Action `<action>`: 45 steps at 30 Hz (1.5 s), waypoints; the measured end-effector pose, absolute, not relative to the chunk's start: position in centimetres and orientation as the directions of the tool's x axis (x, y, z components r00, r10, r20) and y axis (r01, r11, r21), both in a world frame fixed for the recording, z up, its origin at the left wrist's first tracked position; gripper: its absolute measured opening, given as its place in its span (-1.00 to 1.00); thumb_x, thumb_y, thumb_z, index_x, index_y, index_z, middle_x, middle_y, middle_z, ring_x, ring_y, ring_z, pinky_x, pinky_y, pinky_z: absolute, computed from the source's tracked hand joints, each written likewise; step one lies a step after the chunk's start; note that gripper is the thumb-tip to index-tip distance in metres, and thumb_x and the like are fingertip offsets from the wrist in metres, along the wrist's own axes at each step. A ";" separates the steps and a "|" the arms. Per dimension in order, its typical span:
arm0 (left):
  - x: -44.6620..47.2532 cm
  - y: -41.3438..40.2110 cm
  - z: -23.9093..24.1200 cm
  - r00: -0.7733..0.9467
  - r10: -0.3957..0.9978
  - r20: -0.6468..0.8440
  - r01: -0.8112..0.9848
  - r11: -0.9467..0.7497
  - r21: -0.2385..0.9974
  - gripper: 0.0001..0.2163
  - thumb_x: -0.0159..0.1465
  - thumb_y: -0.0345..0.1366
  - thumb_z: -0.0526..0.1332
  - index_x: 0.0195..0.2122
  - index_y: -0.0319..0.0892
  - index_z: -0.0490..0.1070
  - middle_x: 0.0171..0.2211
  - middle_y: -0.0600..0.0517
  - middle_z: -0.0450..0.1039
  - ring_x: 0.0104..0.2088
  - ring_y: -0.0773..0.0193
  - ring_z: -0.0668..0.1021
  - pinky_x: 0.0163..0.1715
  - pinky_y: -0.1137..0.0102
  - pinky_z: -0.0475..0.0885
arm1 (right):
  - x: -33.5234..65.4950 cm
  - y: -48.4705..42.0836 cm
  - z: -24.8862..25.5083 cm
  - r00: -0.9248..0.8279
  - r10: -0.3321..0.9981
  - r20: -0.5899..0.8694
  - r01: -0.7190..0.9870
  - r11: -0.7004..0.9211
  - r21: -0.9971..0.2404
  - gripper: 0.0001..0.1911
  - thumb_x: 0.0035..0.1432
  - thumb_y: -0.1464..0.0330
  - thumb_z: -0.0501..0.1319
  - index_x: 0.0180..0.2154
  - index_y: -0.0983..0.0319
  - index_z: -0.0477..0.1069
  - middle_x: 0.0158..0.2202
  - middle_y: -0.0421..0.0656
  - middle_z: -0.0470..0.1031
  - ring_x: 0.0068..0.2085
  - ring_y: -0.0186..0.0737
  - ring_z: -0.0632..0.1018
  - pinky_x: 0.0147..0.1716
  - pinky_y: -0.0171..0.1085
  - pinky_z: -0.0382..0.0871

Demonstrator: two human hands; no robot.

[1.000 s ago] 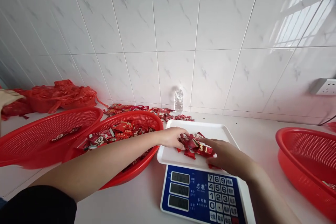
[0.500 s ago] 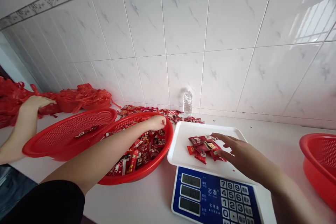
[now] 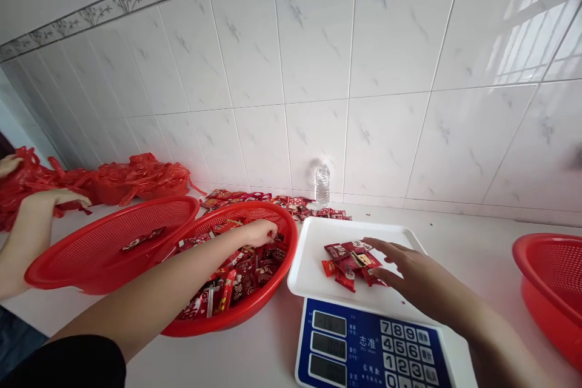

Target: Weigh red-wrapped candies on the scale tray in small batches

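Observation:
My left hand reaches into a red mesh basket filled with red wrapped candies; its fingers are curled down among them, pinching something I cannot make out. My right hand lies with fingers spread over a small pile of red candies on the white tray of a blue electronic scale. The fingertips touch the right side of the pile.
A second red basket at left holds a few candies. Another person's hands work at red plastic bags far left. Loose candies and a water bottle sit by the tiled wall. A third red basket is at right.
My left hand left the tray pile and went into the candy basket, now dipping lower among the candies. My right hand stayed at the pile. The other person's hands shifted at the bags.

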State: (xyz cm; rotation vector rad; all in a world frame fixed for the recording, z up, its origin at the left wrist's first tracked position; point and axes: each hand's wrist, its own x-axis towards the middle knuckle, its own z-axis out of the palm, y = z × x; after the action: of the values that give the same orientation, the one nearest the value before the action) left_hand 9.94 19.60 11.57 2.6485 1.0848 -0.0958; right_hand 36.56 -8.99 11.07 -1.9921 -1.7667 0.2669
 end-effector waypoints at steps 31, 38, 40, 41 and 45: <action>13.2 0.8 6.0 0.458 0.375 0.806 0.039 -0.914 0.404 -0.63 0.26 -0.51 0.15 0.03 0.01 0.32 -0.21 0.01 0.52 -0.26 0.25 0.58 -0.21 0.41 0.55 | 36.1 -6.2 10.5 0.334 0.879 0.340 0.836 -0.110 -0.537 -0.63 0.33 0.28 -0.04 0.07 0.10 0.39 0.01 -0.12 0.54 -0.04 -0.08 0.57 -0.11 -0.12 0.45; 13.3 1.7 5.8 0.494 0.387 0.778 0.059 -0.908 0.414 -0.68 0.26 -0.52 0.14 -0.03 0.00 0.34 -0.23 0.02 0.52 -0.22 0.22 0.57 -0.18 0.37 0.51 | 35.8 -6.2 10.5 0.289 0.936 0.201 0.854 -0.158 -0.495 -0.55 0.31 0.32 -0.06 0.18 0.09 0.32 0.02 -0.13 0.54 -0.05 -0.08 0.57 -0.13 -0.10 0.44; 13.3 1.9 5.8 0.497 0.380 0.780 0.066 -0.913 0.402 -0.69 0.25 -0.52 0.15 -0.04 -0.01 0.34 -0.22 0.02 0.51 -0.20 0.21 0.57 -0.16 0.36 0.50 | 35.9 -6.9 11.1 0.279 0.949 0.147 0.859 -0.178 -0.480 -0.55 0.32 0.29 -0.05 0.18 0.08 0.31 0.06 -0.13 0.50 -0.01 -0.06 0.55 -0.10 -0.07 0.42; 13.3 1.9 5.9 0.498 0.374 0.782 0.066 -0.916 0.395 -0.69 0.25 -0.52 0.15 -0.04 -0.02 0.34 -0.22 0.02 0.51 -0.20 0.22 0.57 -0.15 0.36 0.50 | 36.0 -7.2 11.3 0.274 0.954 0.122 0.861 -0.187 -0.473 -0.55 0.32 0.27 -0.05 0.18 0.08 0.32 0.08 -0.12 0.49 0.00 -0.05 0.54 -0.08 -0.06 0.41; 13.3 1.8 6.0 0.515 0.344 0.785 0.037 -0.924 0.380 -0.70 0.26 -0.54 0.14 -0.03 -0.05 0.32 -0.21 0.01 0.49 -0.17 0.24 0.54 -0.12 0.39 0.48 | 36.3 -7.8 11.5 0.217 0.973 0.080 0.880 -0.160 -0.448 -0.55 0.29 0.25 0.03 0.19 0.05 0.30 0.09 -0.14 0.48 0.04 -0.05 0.51 -0.02 -0.06 0.37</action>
State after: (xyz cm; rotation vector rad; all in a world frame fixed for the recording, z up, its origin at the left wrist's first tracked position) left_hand 13.28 1.76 5.99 2.4449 0.3182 1.3711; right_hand 36.33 -7.76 11.50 -2.1001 -1.7156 0.3175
